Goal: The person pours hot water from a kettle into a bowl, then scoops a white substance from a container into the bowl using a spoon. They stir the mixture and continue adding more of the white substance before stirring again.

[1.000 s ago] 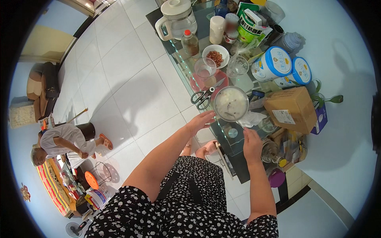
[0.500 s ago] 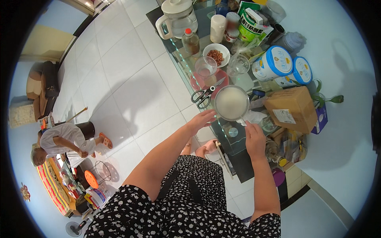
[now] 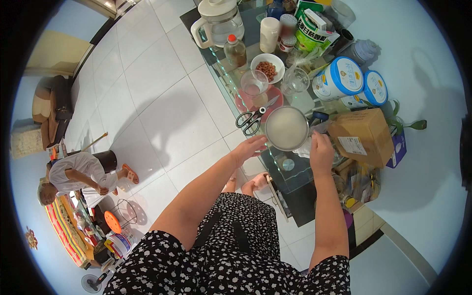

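Note:
A round cup point(image 3: 287, 129) of cloudy white liquid is near the glass table's front edge. My right hand point(image 3: 321, 150) is closed at the cup's right side, where its handle seems to be; the fingers partly hide the grip. On the cup's left, my left hand point(image 3: 250, 149) has its fingers stretched out, the tips close to its wall; I cannot tell whether they touch. Black-handled scissors point(image 3: 251, 121) lie just left of the cup, blades over a pink plate point(image 3: 278, 96). A crumpled clear plastic wrapper point(image 3: 305, 147) lies beside my right hand.
Behind the cup stand a clear plastic cup point(image 3: 254, 84), a bowl of peanuts point(image 3: 275, 66), a red-capped bottle point(image 3: 235, 51) and a glass kettle point(image 3: 221, 22). Blue-lidded cans point(image 3: 339, 78) and a cardboard box point(image 3: 361, 137) line the wall. A person point(image 3: 78, 174) sits far left.
My right hand has moved up and slightly right around the cup's side, as though its handle has turned. My left hand and the cup have hardly moved.

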### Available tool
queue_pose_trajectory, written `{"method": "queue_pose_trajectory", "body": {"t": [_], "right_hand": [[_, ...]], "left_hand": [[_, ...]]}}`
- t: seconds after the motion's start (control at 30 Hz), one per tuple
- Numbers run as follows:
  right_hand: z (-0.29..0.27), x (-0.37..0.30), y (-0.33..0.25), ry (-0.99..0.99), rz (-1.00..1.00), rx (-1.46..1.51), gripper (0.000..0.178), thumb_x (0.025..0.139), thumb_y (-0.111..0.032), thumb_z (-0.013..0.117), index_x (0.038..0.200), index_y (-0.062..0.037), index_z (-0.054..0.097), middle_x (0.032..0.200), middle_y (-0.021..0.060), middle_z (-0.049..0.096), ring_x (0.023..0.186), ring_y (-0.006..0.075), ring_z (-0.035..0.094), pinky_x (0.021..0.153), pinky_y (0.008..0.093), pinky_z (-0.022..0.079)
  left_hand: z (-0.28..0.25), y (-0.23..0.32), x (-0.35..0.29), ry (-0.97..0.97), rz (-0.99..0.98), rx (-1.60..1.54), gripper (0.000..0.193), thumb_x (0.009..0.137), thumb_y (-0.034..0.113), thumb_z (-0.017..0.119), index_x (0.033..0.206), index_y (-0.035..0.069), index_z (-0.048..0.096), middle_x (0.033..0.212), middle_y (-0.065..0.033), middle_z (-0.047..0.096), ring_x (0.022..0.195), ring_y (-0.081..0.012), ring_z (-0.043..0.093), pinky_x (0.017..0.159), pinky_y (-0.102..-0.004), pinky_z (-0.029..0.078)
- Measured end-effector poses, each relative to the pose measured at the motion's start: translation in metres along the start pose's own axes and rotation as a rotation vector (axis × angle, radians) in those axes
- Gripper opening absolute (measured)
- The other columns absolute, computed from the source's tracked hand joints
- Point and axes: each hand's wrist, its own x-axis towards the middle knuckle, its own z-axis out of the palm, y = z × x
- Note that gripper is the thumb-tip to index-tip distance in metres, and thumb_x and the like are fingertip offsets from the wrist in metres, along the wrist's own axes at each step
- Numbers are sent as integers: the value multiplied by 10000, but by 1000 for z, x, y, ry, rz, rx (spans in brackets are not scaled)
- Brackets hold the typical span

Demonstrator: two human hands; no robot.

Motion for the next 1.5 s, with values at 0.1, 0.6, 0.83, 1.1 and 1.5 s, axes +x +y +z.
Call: {"method": "queue_pose_trajectory", "body": {"t": [0.1,0.6,0.83,1.1,1.5], "right_hand": [[2,8,4,23,3,-37,211,914,-136,512,1029,5,618,887,140,604,798,332,585,696,409,477],[-31,-14,-26,-66,-101,-26,172,886,-92,536,1000,13,612,879,130,594,813,308,583,692,399,481],[-8,-2,-25,-82,-178,-94,157,877,-105,556,982,-2,610,839,115,570,817,303,579,680,394,494],[8,20,-6,-30,-136,-102,173,889,-131,537,987,-14,619,862,123,586,820,315,583,683,410,490],[-3,22,5,-29,74,-61,193,908,-143,502,929,5,624,830,137,600,766,339,581,655,420,468]], "left_hand": [[-2,0,0,-4,1,-7,579,963,423,429,1422,91,310,1406,-53,412,1294,-205,386,1039,-357,341],[-3,3,-2,-5,1,-11,601,954,444,435,1410,67,323,1397,-72,422,1294,-213,387,1032,-351,342],[-2,4,-2,-8,-3,-3,592,959,437,426,1405,60,327,1395,-78,424,1300,-224,380,1048,-359,332],[-2,5,-3,-10,-2,-3,568,965,423,416,1397,62,340,1397,-78,418,1302,-226,377,1053,-366,325],[-1,7,-4,-5,-10,4,570,967,427,412,1402,66,336,1399,-71,420,1296,-217,382,1048,-360,328]]}}
